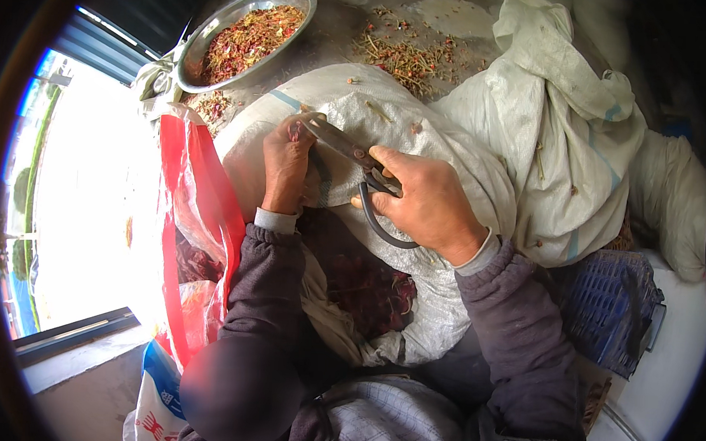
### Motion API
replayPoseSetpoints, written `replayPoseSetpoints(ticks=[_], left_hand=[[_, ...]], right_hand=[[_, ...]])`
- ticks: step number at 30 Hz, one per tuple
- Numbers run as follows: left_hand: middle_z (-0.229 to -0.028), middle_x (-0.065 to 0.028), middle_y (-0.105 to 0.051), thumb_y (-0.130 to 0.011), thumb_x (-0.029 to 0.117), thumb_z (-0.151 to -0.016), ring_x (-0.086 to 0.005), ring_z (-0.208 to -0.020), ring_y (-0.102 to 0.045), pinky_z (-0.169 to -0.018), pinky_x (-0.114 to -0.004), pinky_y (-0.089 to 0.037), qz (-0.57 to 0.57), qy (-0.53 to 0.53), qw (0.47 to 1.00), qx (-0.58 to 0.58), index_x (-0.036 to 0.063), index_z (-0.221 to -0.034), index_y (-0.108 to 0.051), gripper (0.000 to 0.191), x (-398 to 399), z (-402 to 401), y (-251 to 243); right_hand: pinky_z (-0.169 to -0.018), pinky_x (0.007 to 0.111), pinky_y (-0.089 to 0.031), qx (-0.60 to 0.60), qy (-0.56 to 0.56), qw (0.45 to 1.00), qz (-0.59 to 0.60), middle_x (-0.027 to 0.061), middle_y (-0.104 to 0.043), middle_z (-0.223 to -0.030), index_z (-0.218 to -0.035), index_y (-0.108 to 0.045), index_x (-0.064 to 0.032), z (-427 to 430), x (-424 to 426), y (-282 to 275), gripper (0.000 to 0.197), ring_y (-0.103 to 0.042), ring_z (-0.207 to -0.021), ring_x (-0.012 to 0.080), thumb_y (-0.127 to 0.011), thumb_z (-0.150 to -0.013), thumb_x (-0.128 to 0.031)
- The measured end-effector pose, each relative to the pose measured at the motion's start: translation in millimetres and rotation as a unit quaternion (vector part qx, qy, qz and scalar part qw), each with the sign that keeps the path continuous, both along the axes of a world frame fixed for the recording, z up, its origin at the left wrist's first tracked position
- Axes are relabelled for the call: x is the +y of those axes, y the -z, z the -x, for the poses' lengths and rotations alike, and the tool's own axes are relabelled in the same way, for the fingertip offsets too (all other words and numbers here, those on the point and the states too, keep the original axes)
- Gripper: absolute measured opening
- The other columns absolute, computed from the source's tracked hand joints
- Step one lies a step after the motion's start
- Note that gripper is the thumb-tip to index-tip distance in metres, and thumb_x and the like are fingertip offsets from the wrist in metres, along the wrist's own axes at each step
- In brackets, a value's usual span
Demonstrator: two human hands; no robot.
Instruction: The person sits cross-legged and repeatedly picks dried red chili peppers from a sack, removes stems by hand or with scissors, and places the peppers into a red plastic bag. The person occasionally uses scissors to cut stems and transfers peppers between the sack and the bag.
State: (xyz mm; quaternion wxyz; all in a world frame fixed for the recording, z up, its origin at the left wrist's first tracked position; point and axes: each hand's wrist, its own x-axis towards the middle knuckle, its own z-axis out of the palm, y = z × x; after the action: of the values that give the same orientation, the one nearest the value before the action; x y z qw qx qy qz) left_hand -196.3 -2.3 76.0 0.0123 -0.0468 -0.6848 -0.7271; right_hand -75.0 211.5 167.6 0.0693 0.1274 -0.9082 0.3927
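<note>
In my right hand [429, 197] are scissors [347, 147] with dark looped handles; the thumb and fingers are in and around the loops. Their blades point up and left to my left hand [288, 160], where the fingers pinch a small dark red dried piece [295, 131], perhaps a dried chili or flower. The blade tips lie at those fingertips. Below both hands, the mouth of a white woven sack [443, 305] gapes around many dark red dried pieces [374, 291]. Stem bits lie on the sack cloth [380, 110] beyond my hands.
At the upper left stands a metal basin [186, 63] of red and yellowish scraps. Loose stems [417, 59] litter the floor. A red and white plastic bag [206, 174] holds dark red pieces on the left. Another woven sack [542, 151] and a blue plastic basket [606, 305] are on the right.
</note>
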Motion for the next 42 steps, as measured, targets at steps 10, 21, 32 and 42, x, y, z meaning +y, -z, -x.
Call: replayPoseSetpoints(ticks=[10,21,32,42], left_hand=[[-0.089,-0.0007,-0.071,-0.073,0.014,-0.093,-0.0081,-0.080,-0.062,-0.072,-0.024,-0.050,0.042,0.013,0.999,0.016,-0.0016,-0.106,-0.074,0.020,5.1,-4.9,-5.8],[-0.092,-0.0096,-0.076,-0.068,0.008,-0.090,-0.0194,-0.081,-0.073,-0.073,-0.032,-0.055,0.290,0.007,0.946,0.145,0.0081,-0.103,-0.077,0.016,1.9,-8.8,-4.5],[-0.088,-0.0095,-0.073,-0.060,0.008,-0.091,-0.0314,-0.083,-0.070,-0.071,-0.040,-0.055,0.448,0.069,0.852,0.261,0.0120,-0.089,-0.074,0.015,8.4,-21.3,-14.0],[-0.079,-0.0008,-0.069,-0.072,0.015,-0.093,-0.0071,-0.072,-0.061,-0.066,-0.026,-0.048,0.106,-0.011,0.991,0.080,0.0001,-0.098,-0.075,0.016,11.0,-14.3,-1.7]], right_hand=[[-0.069,0.043,-0.054,0.035,-0.007,0.998,-0.043,0.0201,-0.069,-0.091,-0.120,-0.065,0.0022,-4.5,-0.2,3.0,0.049,-0.068,-0.081,0.0382,-0.079,-0.077,-0.015],[-0.066,0.047,-0.052,0.010,-0.035,0.993,-0.110,0.0215,-0.066,-0.079,-0.113,-0.066,0.0021,-3.5,14.3,-7.0,0.039,-0.066,-0.076,0.0398,-0.073,-0.079,-0.015],[-0.061,0.049,-0.050,0.009,-0.051,0.996,-0.077,0.0243,-0.061,-0.068,-0.085,-0.067,0.0005,0.7,25.7,-6.9,0.021,-0.062,-0.066,0.0436,-0.071,-0.076,-0.018],[-0.066,0.041,-0.053,-0.008,0.003,0.999,0.042,0.0230,-0.068,-0.083,-0.113,-0.067,0.0030,-13.7,-3.8,13.0,0.040,-0.069,-0.076,0.0374,-0.078,-0.080,-0.017]])
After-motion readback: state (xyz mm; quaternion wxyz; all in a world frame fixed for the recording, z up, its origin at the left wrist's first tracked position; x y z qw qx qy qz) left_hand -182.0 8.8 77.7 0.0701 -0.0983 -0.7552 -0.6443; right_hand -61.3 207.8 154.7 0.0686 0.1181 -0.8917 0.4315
